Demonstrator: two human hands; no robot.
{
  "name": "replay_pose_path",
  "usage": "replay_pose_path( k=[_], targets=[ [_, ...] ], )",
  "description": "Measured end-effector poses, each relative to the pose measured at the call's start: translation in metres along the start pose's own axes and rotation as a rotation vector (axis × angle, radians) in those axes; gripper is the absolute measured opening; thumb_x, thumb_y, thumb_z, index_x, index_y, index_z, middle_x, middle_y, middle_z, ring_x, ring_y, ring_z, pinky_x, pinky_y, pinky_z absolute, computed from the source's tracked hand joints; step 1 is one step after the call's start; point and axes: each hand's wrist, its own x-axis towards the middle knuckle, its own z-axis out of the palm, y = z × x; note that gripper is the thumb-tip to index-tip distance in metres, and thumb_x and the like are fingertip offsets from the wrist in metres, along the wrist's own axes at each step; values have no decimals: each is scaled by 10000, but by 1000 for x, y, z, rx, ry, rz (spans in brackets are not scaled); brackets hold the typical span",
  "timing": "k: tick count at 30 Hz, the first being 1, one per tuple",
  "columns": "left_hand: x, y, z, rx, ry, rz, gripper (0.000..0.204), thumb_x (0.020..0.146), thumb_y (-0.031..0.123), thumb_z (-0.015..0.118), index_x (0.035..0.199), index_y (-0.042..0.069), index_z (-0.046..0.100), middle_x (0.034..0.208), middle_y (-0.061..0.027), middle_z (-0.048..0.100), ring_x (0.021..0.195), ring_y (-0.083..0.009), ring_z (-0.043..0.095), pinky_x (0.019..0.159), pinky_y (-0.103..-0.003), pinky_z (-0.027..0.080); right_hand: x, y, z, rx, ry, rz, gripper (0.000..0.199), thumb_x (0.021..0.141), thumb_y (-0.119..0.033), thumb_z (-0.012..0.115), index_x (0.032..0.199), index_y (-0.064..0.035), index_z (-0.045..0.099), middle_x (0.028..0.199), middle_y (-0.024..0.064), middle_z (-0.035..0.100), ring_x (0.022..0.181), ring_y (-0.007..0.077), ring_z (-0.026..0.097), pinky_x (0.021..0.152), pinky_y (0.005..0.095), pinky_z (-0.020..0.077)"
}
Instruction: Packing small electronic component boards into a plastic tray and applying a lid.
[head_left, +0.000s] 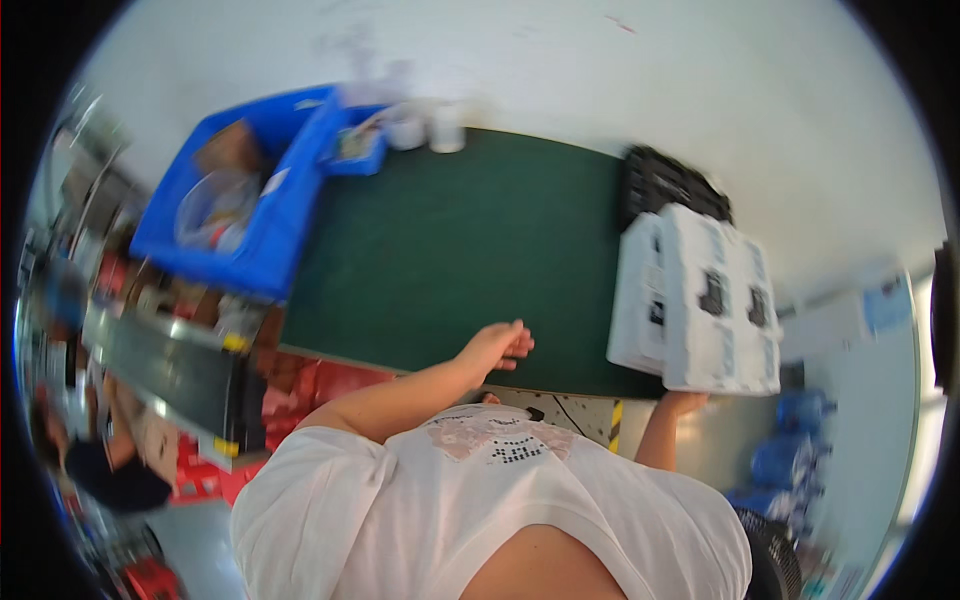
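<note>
My left hand (497, 345) hovers over the near part of the green table top (470, 240). Its fingers are loosely curled with the thumb apart, and nothing is in it. At the right end of the table stand white boxes (715, 345) side by side, printed with pictures of a black device. My right hand (683, 402) is at the near lower edge of these boxes, seemingly touching them. Its fingers are hidden by the box, so its grip does not show.
A large blue bin (275, 240) holding a clear bag and cardboard stands at the left. Beside it are a small blue tray (362, 160) and white cups (447, 130). A black molded tray (670, 185) lies behind the boxes. Water bottles (785, 455) stand right; a co-worker (115, 465) is at far left.
</note>
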Motion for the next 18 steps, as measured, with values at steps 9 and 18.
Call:
replay_pose_path(
  k=[9, 18],
  targets=[
    [-276, -150, -96, -110, 799, 365, 323, 898, 343, 480, 979, 51, 595, 952, -14, 611, 858, -94, 537, 683, -233, 424, -161, -118, -17, -707, -556, -440, 472, 863, -247, 534, 1203, 68, 444, 1267, 254, 409, 1135, 397, 410, 948, 468, 335],
    [-486, -326, -17, -635, 1641, 288, 342, 896, 343, 495, 993, 31, 595, 880, -13, 605, 822, -121, 544, 690, -245, 423, -365, -285, 76, -102, -1180, -1016, 687, 830, -474, 532, 1303, -4, 365, 1338, 274, 318, 1224, 411, 335, 964, 522, 298]
  ],
)
